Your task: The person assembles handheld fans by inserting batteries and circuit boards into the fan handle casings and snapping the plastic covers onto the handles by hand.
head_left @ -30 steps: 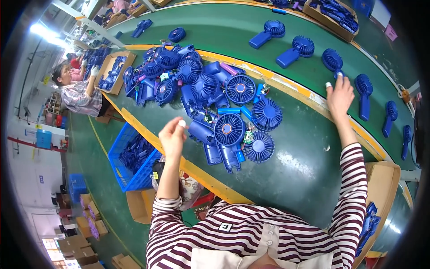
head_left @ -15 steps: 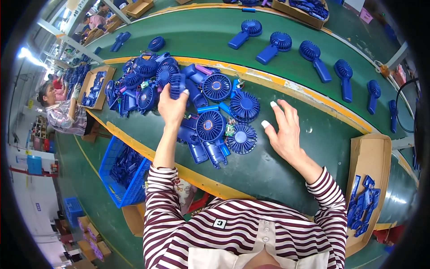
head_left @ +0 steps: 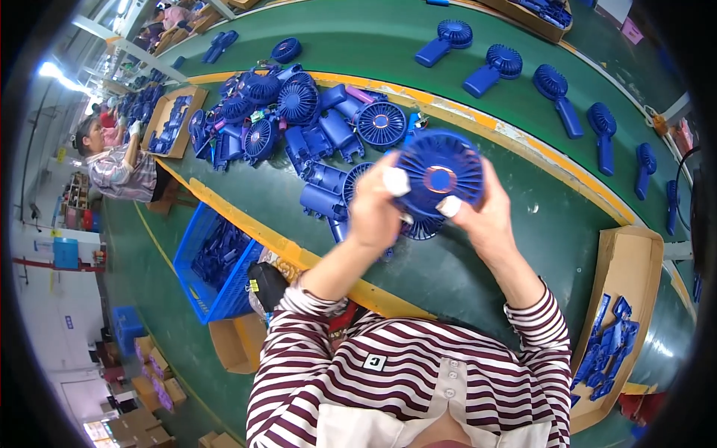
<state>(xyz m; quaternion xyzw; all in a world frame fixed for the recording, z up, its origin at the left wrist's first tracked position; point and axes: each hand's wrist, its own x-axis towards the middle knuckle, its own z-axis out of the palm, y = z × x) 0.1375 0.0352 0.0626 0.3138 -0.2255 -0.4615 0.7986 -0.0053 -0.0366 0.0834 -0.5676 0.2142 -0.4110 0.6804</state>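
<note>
Between my two hands I hold a blue round fan head (head_left: 441, 158), ribbed, with a copper-coloured ring at its hub, raised above the green bench. My left hand (head_left: 373, 213) grips its left edge, the thumb in a white cover. My right hand (head_left: 487, 218) closes round its right side, its covered thumb on the lower rim. Under and behind the hands lie another fan head (head_left: 423, 227), partly hidden, and blue handle shells (head_left: 321, 197). A second ringed fan head (head_left: 381, 123) lies just beyond, beside the heaped fan parts (head_left: 258, 104).
Finished-looking blue handheld fans (head_left: 553, 84) lie along the green conveyor (head_left: 358, 45) beyond a yellow-edged rail. A cardboard box (head_left: 631, 261) with blue parts stands at right. A blue crate (head_left: 213, 299) is below the bench at left, and a person (head_left: 119, 168) sits farther left.
My left hand has left the heap, no longer holding a blue part, and come right. My right hand has moved inward. A fan head is now lifted between them, and the whole view has shifted slightly.
</note>
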